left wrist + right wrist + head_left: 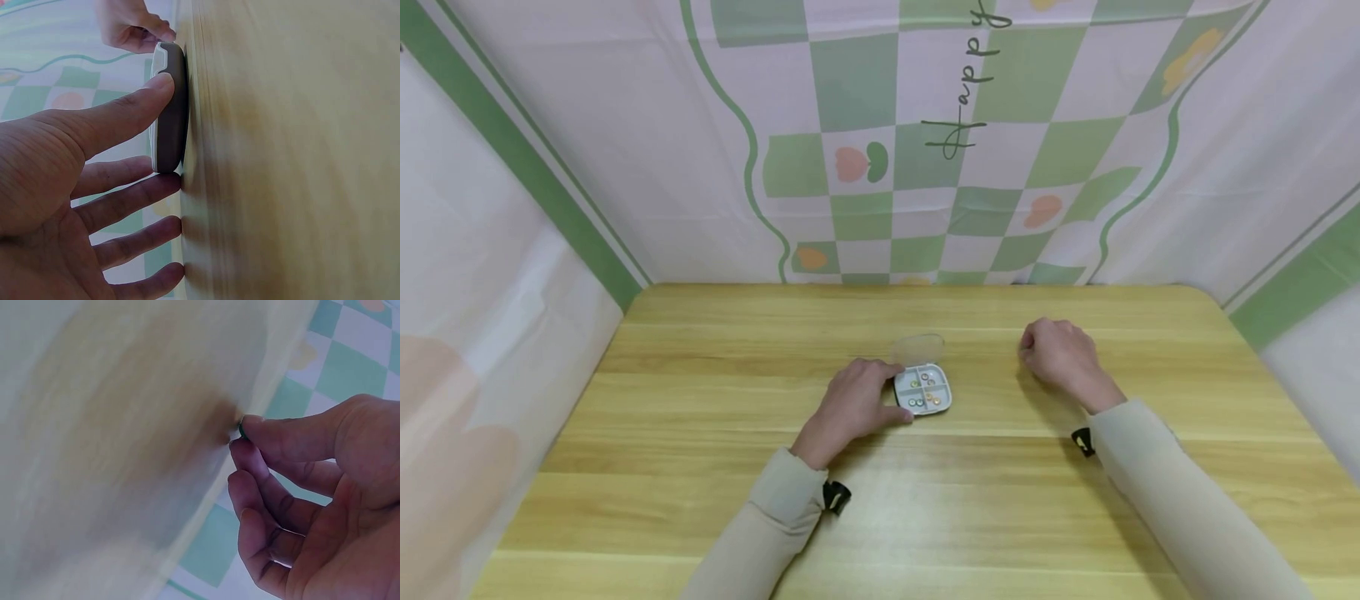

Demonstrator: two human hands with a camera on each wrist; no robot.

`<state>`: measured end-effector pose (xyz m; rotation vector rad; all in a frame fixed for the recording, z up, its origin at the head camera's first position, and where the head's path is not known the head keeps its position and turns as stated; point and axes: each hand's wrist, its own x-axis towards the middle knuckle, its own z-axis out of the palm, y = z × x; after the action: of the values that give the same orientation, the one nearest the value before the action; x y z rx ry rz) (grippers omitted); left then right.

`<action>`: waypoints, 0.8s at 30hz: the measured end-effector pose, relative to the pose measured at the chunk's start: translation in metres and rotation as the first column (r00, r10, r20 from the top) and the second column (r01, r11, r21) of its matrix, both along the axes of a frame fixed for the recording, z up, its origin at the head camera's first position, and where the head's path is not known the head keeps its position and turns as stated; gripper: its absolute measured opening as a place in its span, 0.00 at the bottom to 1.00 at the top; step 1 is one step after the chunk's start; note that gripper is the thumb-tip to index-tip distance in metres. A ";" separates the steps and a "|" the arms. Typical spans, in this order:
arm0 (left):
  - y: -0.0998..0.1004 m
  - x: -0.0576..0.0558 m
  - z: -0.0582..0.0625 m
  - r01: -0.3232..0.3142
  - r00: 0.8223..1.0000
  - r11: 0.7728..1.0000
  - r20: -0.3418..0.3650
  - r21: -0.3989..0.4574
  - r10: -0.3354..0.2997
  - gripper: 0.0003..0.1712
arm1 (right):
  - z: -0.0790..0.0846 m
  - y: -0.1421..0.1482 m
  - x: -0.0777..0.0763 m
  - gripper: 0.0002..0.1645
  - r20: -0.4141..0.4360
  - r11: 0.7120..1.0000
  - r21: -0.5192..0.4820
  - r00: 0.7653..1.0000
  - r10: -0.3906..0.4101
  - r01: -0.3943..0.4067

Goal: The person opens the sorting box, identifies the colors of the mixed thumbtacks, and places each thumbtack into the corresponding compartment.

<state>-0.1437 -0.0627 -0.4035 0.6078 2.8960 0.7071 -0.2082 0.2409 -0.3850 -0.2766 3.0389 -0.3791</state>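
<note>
A small white pill box (923, 389) with four compartments lies on the table, its clear lid (917, 348) raised at the far side. Small round beads (916, 402) with coloured rims sit inside the compartments. My left hand (859, 402) holds the box from its left side, thumb at the near edge and a finger at the far edge. In the left wrist view, the box's dark side (172, 119) stands between thumb and finger. Off to the right, my right hand (1060, 354) pinches a tiny green piece (242, 429) just over the table; its kind is mostly hidden by the fingertips.
The wooden table (700, 467) has rounded far corners. A hanging cloth (857, 92) with green checks stands behind it, and more cloth hangs at both sides. A black band (837, 497) is on the left wrist and another black band (1082, 442) on the right.
</note>
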 end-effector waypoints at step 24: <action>0.000 0.000 0.002 -0.003 1.000 1.000 0.007 -0.008 0.003 0.41 | 0.018 -0.041 0.028 0.04 -0.134 0.986 -0.075 0.981 0.137 -0.148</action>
<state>-0.1434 -0.0625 -0.4015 0.5989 2.8929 0.6964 -0.1799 0.1999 -0.3670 -0.5414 3.1058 -0.4988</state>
